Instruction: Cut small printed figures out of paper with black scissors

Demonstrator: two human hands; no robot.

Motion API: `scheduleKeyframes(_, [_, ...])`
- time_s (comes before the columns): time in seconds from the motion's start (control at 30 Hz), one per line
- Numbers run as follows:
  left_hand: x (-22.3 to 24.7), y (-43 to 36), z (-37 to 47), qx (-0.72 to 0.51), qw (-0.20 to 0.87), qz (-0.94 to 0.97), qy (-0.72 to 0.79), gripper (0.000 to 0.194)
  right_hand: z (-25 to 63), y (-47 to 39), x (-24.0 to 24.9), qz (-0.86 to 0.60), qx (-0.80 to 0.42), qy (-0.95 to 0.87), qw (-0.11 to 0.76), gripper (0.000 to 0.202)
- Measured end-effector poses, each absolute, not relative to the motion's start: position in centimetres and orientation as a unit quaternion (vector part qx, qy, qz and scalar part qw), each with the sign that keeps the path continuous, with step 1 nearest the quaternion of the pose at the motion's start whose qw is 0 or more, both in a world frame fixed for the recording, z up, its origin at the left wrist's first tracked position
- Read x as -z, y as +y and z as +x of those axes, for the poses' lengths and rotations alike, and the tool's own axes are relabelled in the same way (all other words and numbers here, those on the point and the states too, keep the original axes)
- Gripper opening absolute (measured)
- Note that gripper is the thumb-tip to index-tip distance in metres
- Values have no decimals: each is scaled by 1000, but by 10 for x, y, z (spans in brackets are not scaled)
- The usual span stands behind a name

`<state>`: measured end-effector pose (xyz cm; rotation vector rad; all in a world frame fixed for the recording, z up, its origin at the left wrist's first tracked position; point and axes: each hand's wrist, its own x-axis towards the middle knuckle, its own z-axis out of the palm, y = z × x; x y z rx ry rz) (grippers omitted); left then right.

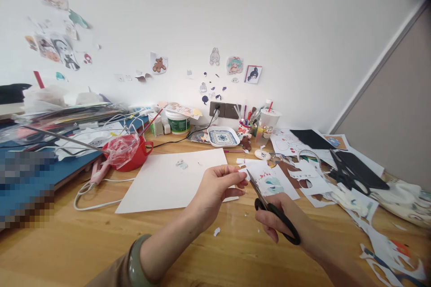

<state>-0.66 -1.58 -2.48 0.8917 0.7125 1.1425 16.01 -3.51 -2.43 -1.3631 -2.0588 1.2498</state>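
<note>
My left hand pinches a small piece of white paper between thumb and fingers. My right hand is wrapped round the black handles of a pair of scissors. The blades point up and left, their tips at the paper piece by my left fingertips. Behind the hands lies a printed sheet with teal and red shapes. A large white sheet with a small grey-blue cutout on it lies to the left.
Left are a red pot, a pink cabled tool and a blue board. At the back stand a patterned dish, a green-white tub and a drink cup. Paper scraps and black scissors lie right.
</note>
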Motion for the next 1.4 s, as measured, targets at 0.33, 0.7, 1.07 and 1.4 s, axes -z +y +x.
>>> scheduleKeyframes(0.33, [26,-16,-7,-500,692,416,314,17,160,-33,28,-483,-445,-728,196,39])
scheduleKeyframes(0.7, [28,-17,-6,-490,691,419,326,14,157,-36,21,-483,-440,-732,192,40])
scheduleKeyframes(1.07, [27,-17,-6,-492,691,416,326,12,159,-35,25,-490,-439,-730,188,41])
scheduleKeyframes(1.4, [27,-17,-6,-492,692,413,328,11,159,-34,25,-496,-433,-729,188,42])
